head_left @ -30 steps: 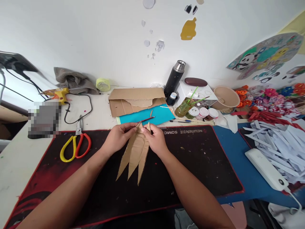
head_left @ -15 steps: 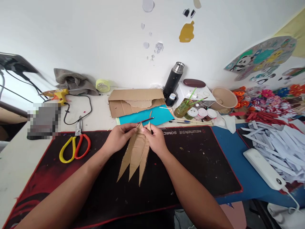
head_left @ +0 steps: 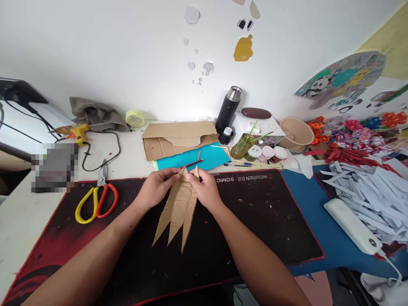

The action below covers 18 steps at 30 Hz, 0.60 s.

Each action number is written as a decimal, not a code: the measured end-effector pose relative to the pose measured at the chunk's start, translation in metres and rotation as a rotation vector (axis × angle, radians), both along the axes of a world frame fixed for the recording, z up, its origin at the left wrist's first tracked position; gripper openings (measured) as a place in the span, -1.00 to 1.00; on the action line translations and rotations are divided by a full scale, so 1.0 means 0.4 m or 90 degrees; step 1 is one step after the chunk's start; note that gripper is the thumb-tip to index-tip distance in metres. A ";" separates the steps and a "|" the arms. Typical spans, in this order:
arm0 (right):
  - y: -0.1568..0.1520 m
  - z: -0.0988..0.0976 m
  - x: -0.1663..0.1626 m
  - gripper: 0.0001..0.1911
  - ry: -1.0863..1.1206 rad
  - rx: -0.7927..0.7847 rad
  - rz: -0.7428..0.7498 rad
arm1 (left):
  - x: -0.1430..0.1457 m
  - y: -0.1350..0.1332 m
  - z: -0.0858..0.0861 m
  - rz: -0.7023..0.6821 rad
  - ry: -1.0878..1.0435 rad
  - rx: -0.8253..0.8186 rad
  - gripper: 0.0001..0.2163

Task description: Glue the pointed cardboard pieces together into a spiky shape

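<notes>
Both hands grip the far end of some pointed cardboard strips [head_left: 179, 204], which fan out toward me above the dark desk mat [head_left: 255, 221]. My left hand [head_left: 159, 187] pinches them on the left side, fingers closed. Thumb on top, my right hand [head_left: 205, 189] is closed on the right side. Three tips point toward me, and two shorter points show between the hands. The strips overlap; whether they are joined I cannot tell. Just beyond the fingers, a dark red pencil or thin stick [head_left: 194, 163] lies on a blue sheet [head_left: 208, 155].
Scissors [head_left: 101, 187] lie left on the mat, near a yellow glue gun [head_left: 78, 134]. Torn cardboard [head_left: 180, 140], a black flask [head_left: 228, 108] and paint jars [head_left: 267, 153] stand behind. To the right are a white power bank [head_left: 353, 226] and paper strips [head_left: 366, 199].
The camera view has shifted slightly, so the scene sits a little lower and further left. Both hands keep the same hold on the cardboard strips.
</notes>
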State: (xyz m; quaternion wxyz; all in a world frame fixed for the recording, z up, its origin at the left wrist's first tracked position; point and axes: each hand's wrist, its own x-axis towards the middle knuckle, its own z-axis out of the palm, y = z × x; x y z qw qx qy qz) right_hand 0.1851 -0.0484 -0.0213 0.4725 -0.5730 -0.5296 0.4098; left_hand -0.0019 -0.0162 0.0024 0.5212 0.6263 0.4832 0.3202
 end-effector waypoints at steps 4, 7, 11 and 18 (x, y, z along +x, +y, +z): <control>0.001 0.001 -0.003 -0.75 -0.009 0.003 -0.003 | -0.002 0.001 -0.001 -0.001 0.007 -0.006 -0.58; 0.002 0.002 -0.005 -0.75 -0.010 0.005 -0.011 | -0.001 0.001 0.000 -0.001 0.017 -0.001 -0.56; 0.002 0.004 -0.005 -0.75 -0.012 0.003 -0.009 | -0.001 0.002 -0.004 0.001 0.016 -0.005 -0.55; 0.002 0.006 -0.005 -0.74 -0.006 -0.006 -0.008 | -0.005 0.001 -0.010 -0.003 0.006 -0.004 -0.53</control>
